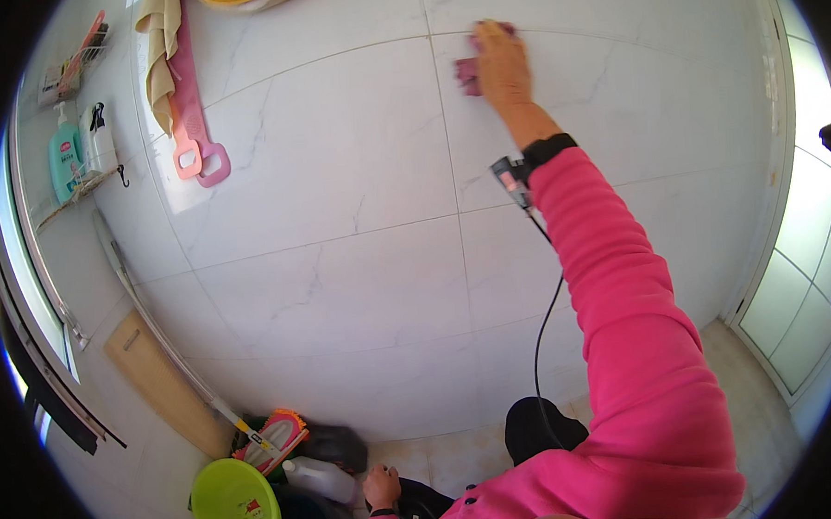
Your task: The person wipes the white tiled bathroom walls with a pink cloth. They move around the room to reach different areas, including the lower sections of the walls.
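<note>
High on the white tiled wall point(337, 152), my right hand point(505, 70) presses a bunched purple cloth point(468, 75) against the tiles. Part of the cloth sticks out to the left of the fingers and a bit shows above them. A black strap with a small device point(511, 181) is on my right wrist, and a black cable point(536, 347) runs down from it. My left hand point(382, 488) rests low beside my knee, its fingers curled in and nothing visible in them.
Pink back-scrubber straps point(188, 93) and a beige cloth point(158, 62) hang at upper left. Wire shelves there carry a teal pump bottle point(65, 159). Below are a flat mop point(270, 442), a wooden board point(161, 382), a green basin point(227, 509) and a white jug point(321, 479). A glazed door point(795, 243) stands right.
</note>
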The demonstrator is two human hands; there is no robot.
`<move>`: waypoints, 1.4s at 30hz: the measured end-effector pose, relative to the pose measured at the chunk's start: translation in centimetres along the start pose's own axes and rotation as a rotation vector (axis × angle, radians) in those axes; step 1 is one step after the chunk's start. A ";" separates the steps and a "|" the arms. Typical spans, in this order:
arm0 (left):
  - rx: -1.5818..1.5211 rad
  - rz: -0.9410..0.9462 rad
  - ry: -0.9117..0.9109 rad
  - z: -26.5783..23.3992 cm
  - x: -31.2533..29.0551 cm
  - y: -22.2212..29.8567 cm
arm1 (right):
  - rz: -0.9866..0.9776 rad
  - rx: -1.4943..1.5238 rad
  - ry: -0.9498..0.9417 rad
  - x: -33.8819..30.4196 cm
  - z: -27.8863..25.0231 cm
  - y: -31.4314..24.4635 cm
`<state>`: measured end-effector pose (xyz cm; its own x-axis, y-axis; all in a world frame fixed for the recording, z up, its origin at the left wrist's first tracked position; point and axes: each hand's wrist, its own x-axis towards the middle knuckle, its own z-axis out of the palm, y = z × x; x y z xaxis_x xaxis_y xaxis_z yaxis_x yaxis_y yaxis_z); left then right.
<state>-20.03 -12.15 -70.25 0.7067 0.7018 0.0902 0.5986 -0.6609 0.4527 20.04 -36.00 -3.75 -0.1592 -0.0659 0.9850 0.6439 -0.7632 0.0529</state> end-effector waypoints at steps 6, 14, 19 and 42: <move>0.032 0.027 -0.039 0.0 0.5 0.9 | 0.390 0.177 -0.058 -2.4 -0.9 -0.1; 0.015 -0.033 -0.063 -0.9 0.5 1.2 | 0.026 0.625 -0.026 -2.2 5.0 -11.3; 0.011 0.014 -0.041 -1.2 0.3 1.9 | -0.121 0.879 -0.397 -7.2 4.8 -17.6; -0.011 0.018 -0.035 -2.3 -0.2 3.1 | -0.165 0.250 -0.041 -14.2 0.1 -5.0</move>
<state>-19.22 -13.73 -66.83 0.7302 0.6799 0.0671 0.5815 -0.6701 0.4614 19.13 -31.20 -18.03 -0.2496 0.0761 0.9654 0.7768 -0.5795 0.2465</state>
